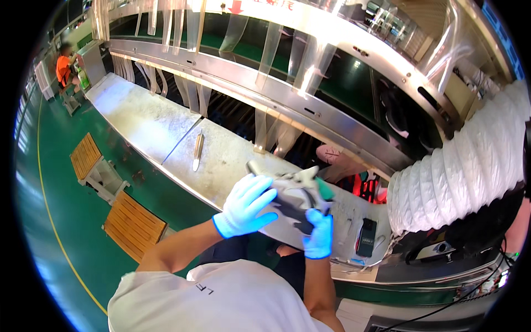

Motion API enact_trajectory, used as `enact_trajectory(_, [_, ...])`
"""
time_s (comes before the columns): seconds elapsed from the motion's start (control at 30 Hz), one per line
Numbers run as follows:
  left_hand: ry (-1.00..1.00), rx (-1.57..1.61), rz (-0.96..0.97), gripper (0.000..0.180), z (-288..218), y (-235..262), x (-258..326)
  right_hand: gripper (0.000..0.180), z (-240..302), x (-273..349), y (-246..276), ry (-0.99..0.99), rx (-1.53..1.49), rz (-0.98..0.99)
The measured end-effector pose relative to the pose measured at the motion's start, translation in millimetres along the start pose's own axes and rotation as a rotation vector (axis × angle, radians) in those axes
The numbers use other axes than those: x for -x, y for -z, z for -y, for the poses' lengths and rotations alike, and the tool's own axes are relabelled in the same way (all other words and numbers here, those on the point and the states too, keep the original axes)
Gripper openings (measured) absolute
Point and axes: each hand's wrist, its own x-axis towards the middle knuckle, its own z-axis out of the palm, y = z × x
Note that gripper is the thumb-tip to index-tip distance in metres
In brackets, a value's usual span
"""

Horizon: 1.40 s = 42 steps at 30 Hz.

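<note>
A grey and dark shoe (296,195) with a green part (324,190) at its right end is held above the metal ledge, smeared by motion. My left hand (248,203), in a pale blue glove, lies against the shoe's left side, fingers reaching over it and thumb below. At the lower right end, my right hand (318,234), gloved alike, grips it with bent fingers. What the fingers press on at the far side is hidden. To the left, a slim metal-and-tan hand tool (198,149) rests on the ledge (177,163).
Clear strip curtains (267,58) hang along the machine's opening. Inside lie a pink shoe (328,154) and a red-and-black shoe (365,185). A black handheld device (366,238) and a white pleated duct (459,171) are at right. Slatted stools (133,224) and a person in orange (63,69) are left.
</note>
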Motion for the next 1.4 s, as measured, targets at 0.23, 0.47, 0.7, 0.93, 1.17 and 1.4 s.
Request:
enact_trajectory(0.23, [0.271, 0.036, -0.011, 0.065, -4, 21, 32, 0.067, 221, -71, -134, 1.262, 0.384, -0.19])
enact_trajectory(0.47, [0.573, 0.251, 0.441, 0.049, -21, 17, 85, 0.07, 438, -295, -131, 1.353, 1.166, -0.809])
enact_trajectory(0.7, [0.676, 0.213, 0.442, 0.046, -10, 11, 104, 0.016, 259, -282, -183, 2.143, 1.619, 0.225])
enact_trajectory(0.93, [0.572, 0.286, 0.558, 0.041, -2, -10, 91, 0.03, 197, -345, -178, 1.204, 2.016, 0.369])
enact_trajectory(1.17, [0.755, 0.321, 0.671, 0.041, 3, -5, 85, 0.025, 215, -356, -184, 0.94, 2.141, 0.089])
enact_trajectory(1.4, [0.681, 0.305, 0.534, 0.046, 22, -47, 78, 0.079, 213, -313, -131, 1.138, 1.686, 0.124])
